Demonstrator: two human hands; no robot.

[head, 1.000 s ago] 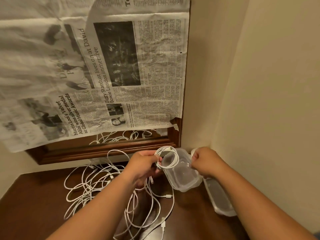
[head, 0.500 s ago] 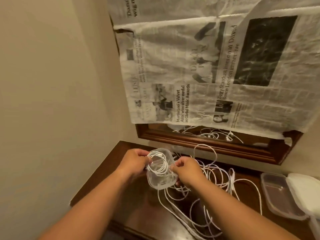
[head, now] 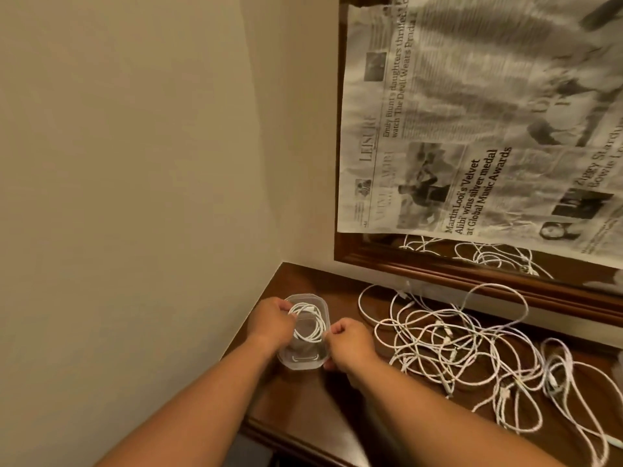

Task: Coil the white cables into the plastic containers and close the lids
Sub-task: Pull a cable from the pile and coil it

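My left hand [head: 273,320] curls over the left rim of the clear container [head: 302,363] at the surface's [head: 303,412] left corner, a coiled cable [head: 309,326] inside. My right hand [head: 350,342] grips its right rim. Loose cables [head: 455,338] sprawl to the right.

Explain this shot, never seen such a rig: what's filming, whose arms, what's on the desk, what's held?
No machine here: a person works bare-handed. One wide-angle camera worn on their head looks forward and down, so both forearms enter from the bottom. On the dark wooden table sits a clear plastic container with a coiled cable inside and no lid on it. The left hand grips its left rim, fingers curled at the coil. The right hand grips the right rim. To the right lies a tangle of loose white cables. Behind, newspaper covers a wood-framed mirror, whose uncovered strip reflects the cables.
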